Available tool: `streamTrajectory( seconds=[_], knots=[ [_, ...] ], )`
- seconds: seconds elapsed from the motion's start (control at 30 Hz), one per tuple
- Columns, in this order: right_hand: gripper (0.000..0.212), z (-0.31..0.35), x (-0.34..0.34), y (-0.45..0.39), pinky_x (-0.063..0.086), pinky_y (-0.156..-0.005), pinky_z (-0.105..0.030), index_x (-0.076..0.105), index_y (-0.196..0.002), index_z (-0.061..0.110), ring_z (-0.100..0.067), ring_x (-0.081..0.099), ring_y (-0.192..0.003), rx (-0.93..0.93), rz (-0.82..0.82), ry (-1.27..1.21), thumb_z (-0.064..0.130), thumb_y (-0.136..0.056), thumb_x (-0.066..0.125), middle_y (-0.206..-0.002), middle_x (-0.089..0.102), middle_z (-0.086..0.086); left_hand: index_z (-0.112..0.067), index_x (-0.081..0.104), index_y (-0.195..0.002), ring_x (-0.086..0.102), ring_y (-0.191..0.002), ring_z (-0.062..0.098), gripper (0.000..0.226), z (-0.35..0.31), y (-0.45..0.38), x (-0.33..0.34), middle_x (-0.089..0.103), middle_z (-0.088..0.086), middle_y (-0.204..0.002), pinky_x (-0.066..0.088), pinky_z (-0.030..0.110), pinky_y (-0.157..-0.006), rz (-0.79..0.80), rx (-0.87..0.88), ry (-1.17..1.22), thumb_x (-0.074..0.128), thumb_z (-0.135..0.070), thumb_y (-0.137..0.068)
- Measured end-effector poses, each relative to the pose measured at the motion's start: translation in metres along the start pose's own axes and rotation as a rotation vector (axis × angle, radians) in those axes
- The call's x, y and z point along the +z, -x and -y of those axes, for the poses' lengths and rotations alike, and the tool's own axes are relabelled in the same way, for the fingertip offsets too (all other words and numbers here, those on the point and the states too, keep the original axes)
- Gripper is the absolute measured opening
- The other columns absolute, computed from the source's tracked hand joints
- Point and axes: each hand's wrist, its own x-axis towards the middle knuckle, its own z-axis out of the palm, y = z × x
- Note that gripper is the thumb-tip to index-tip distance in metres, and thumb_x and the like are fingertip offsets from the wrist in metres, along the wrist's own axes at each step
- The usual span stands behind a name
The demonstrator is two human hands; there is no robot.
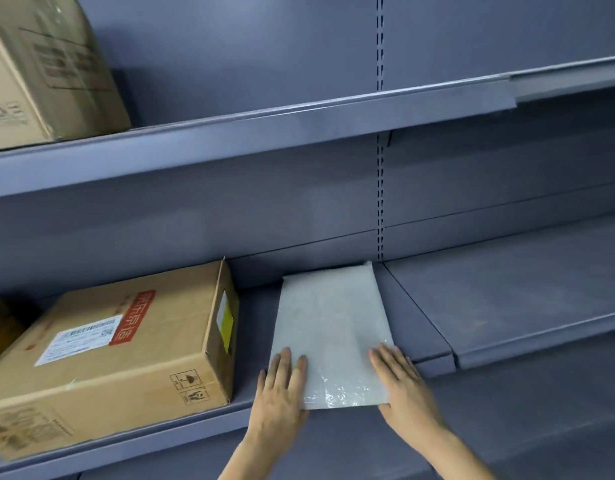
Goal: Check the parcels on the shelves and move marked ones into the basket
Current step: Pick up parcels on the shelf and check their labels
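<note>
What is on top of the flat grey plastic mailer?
Both hands: left hand and right hand lie flat on the flat grey plastic mailer. Its underside is hidden.

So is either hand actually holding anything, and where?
Both hold the white padded mailer by its near end: left hand on the near left corner, right hand along the near right edge, fingers flat on top.

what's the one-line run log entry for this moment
step: checking parcel | left hand: flat on white padded mailer | right hand: flat on its right edge | mailer: lying on lower shelf | basket: not in view
</note>
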Motion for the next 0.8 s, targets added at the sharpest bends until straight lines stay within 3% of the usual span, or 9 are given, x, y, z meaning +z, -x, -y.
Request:
streamTrajectory(
  seconds=[0.07,0.13,0.2,0.27,0.4,0.47,0.53,0.63,0.8],
  knots=[
    [0.079,0.005,-0.012,0.005,0.013,-0.105,-0.008,0.040,-0.138,0.011,-0.017,0.036,-0.136,0.017,0.010,-0.130,0.006,-0.066,0.072,-0.146,0.031,0.006,-0.013,0.017,-0.144,0.026,-0.139,0.035,0.089,-0.003,0.004,-0.012,0.018,0.012,-0.152,0.033,0.046,-0.109,0.040,-0.024,0.060,0.067,-0.042,-0.076],
    [0.060,0.004,-0.017,0.013,0.011,-0.099,0.000,0.042,-0.137,0.016,-0.007,0.026,-0.139,-0.006,-0.062,-0.253,0.002,-0.080,0.057,-0.147,0.032,0.008,-0.022,0.008,-0.147,0.004,-0.145,0.026,0.074,0.002,0.010,-0.017,0.003,0.007,-0.157,0.013,0.037,-0.117,0.029,-0.029,0.127,0.052,-0.034,-0.088],
    [0.052,0.008,-0.027,0.024,0.013,-0.096,0.005,0.056,-0.126,0.013,-0.005,0.038,-0.132,0.004,-0.162,-0.337,-0.003,-0.076,0.062,-0.137,0.050,0.003,-0.019,0.031,-0.141,0.028,-0.139,0.025,0.072,0.006,0.018,-0.026,0.029,0.008,-0.151,0.030,0.036,-0.110,-0.065,0.047,0.155,0.064,-0.027,-0.078],
    [0.046,0.016,-0.041,0.033,0.018,-0.096,0.007,0.066,-0.112,0.007,-0.007,0.051,-0.120,0.032,-0.257,-0.382,-0.010,-0.069,0.067,-0.121,0.063,-0.001,-0.020,0.052,-0.123,0.060,-0.114,0.022,0.075,0.011,0.029,-0.040,0.060,0.004,-0.127,0.052,0.031,-0.085,-0.120,0.137,0.226,0.079,-0.023,-0.053],
    [0.030,0.047,-0.073,0.048,0.026,-0.104,-0.006,0.073,-0.093,0.005,0.011,0.056,-0.104,-0.036,-0.546,-0.490,-0.005,-0.066,0.067,-0.098,0.067,0.008,-0.025,0.068,-0.103,0.069,-0.093,0.011,0.050,0.015,0.049,-0.084,0.071,-0.009,-0.106,0.055,0.022,-0.065,-0.384,0.202,0.268,0.067,-0.019,-0.054],
    [0.029,0.070,-0.095,0.054,0.035,-0.095,-0.004,0.072,-0.093,0.015,0.017,0.054,-0.100,-0.024,-0.621,-0.667,-0.005,-0.072,0.070,-0.096,0.069,0.016,-0.026,0.068,-0.100,0.070,-0.083,0.010,0.038,0.020,0.057,-0.107,0.072,-0.011,-0.098,0.053,0.020,-0.061,-0.469,0.189,0.293,0.062,-0.023,-0.063],
    [0.041,0.090,-0.115,0.061,0.042,-0.086,-0.007,0.063,-0.100,0.030,0.010,0.059,-0.098,-0.022,-0.621,-0.819,-0.001,-0.075,0.071,-0.095,0.070,0.017,-0.028,0.068,-0.097,0.069,-0.069,0.014,0.027,0.025,0.067,-0.133,0.073,-0.008,-0.085,0.050,0.022,-0.053,-0.544,0.153,0.309,0.056,-0.033,-0.074],
    [0.043,0.104,-0.137,0.066,0.045,-0.090,-0.019,0.058,-0.102,0.038,-0.004,0.061,-0.100,-0.031,-0.585,-0.890,0.007,-0.076,0.072,-0.101,0.068,0.013,-0.023,0.070,-0.087,0.062,-0.054,0.020,0.036,0.026,0.080,-0.162,0.068,-0.003,-0.064,0.036,0.020,-0.050,-0.702,0.082,0.313,0.043,-0.045,-0.078],
    [0.026,0.110,-0.162,0.074,0.051,-0.078,-0.017,0.065,-0.089,0.033,-0.006,0.066,-0.089,-0.065,-0.317,-0.907,0.013,-0.075,0.073,-0.090,0.071,0.016,-0.028,0.067,-0.084,0.057,-0.063,0.021,0.032,0.028,0.104,-0.185,0.063,-0.007,-0.068,0.043,0.031,-0.059,-0.827,-0.046,0.678,0.047,-0.051,-0.077]
  ],
)
